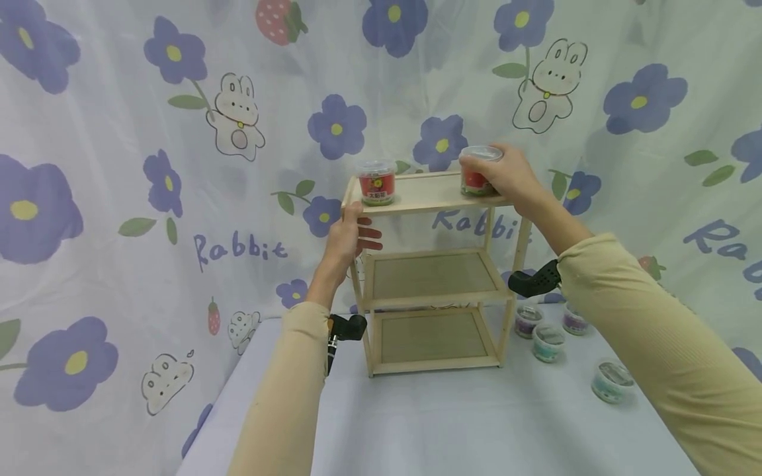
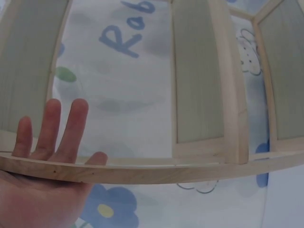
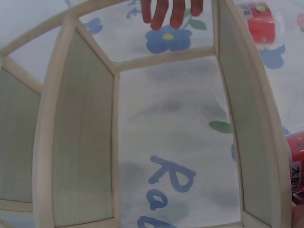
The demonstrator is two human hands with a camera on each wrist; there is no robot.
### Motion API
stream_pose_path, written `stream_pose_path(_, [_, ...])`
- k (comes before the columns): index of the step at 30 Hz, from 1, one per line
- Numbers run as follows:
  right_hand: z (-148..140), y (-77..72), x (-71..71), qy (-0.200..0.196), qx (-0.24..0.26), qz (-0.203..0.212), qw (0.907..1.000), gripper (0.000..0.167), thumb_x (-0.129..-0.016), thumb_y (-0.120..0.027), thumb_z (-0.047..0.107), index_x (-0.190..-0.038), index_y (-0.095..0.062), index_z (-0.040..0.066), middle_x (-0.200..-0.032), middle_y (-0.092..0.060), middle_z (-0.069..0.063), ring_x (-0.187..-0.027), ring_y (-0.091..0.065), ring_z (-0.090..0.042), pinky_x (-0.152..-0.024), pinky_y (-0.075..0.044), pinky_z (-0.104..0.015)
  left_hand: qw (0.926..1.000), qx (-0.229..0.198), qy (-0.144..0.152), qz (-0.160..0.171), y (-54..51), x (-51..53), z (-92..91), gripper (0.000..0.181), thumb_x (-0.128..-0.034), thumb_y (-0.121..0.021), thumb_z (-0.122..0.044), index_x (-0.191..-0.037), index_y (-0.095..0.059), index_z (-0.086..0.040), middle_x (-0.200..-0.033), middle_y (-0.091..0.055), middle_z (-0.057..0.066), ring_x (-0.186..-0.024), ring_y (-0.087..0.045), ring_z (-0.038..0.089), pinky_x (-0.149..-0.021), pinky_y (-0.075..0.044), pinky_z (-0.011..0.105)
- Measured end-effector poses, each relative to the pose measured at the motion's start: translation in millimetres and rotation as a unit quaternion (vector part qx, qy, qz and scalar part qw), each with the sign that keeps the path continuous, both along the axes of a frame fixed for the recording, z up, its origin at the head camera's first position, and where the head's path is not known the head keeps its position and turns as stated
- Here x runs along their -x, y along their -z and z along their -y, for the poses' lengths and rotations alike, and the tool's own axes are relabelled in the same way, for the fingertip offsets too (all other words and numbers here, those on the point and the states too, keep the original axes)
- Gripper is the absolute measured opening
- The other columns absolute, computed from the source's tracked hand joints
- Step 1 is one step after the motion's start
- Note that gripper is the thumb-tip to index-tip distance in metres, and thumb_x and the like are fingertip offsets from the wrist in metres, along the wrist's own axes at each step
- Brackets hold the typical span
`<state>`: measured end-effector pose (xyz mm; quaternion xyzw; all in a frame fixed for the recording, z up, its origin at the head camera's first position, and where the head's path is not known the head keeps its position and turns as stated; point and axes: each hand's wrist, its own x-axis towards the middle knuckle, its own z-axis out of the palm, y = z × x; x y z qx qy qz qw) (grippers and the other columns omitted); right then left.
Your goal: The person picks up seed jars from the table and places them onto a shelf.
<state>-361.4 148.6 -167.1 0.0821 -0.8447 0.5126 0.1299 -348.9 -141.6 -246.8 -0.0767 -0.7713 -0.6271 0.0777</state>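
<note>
My right hand (image 1: 513, 177) grips a clear lidded plastic tub with a red label (image 1: 474, 182) at the right end of the wooden shelf rack's top board (image 1: 425, 192). Part of that tub (image 3: 297, 159) shows at the right wrist view's edge. Another red-labelled tub (image 1: 377, 184) stands upright near the top board's left end. Below it, my left hand (image 1: 346, 237) rests against the rack's left upright (image 2: 137, 174), its fingers (image 2: 76, 126) extended past the wood and apart from the tub.
Two lower shelves (image 1: 431, 276) with greenish panels sit beneath the top board. On the white-covered table (image 1: 440, 423), right of the rack, stand teal-labelled tubs (image 1: 612, 382) and purple-labelled tubs (image 1: 528, 321). A flower-and-rabbit-printed cloth (image 1: 119, 119) hangs behind.
</note>
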Motion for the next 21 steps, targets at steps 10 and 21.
stream_pose_path(10, [0.1, 1.5, 0.1, 0.006, -0.011, -0.007, 0.9999, 0.082, -0.091, -0.062, 0.052, -0.150, -0.034, 0.003, -0.140, -0.047, -0.017, -0.116, -0.047, -0.022, -0.098, -0.041, -0.036, 1.0000, 0.004, 0.005, -0.003, 0.1, 1.7, -1.7, 0.063, -0.0975, -0.030, -0.061, -0.117, -0.057, -0.007, -0.112, -0.070, 0.018, -0.096, -0.072, 0.033, -0.069, -0.037, 0.027])
stream_pose_path(21, [9.3, 2.2, -3.7, 0.052, -0.027, -0.005, 0.9983, 0.092, -0.088, -0.064, 0.055, -0.151, -0.027, 0.000, -0.143, -0.045, -0.019, -0.122, -0.046, -0.026, -0.102, -0.040, -0.039, 1.0000, 0.004, 0.004, -0.003, -0.1, 0.7, -0.7, 0.062, -0.0984, -0.030, -0.059, -0.117, -0.056, -0.006, -0.112, -0.070, 0.020, -0.098, -0.071, 0.035, -0.078, -0.041, 0.031])
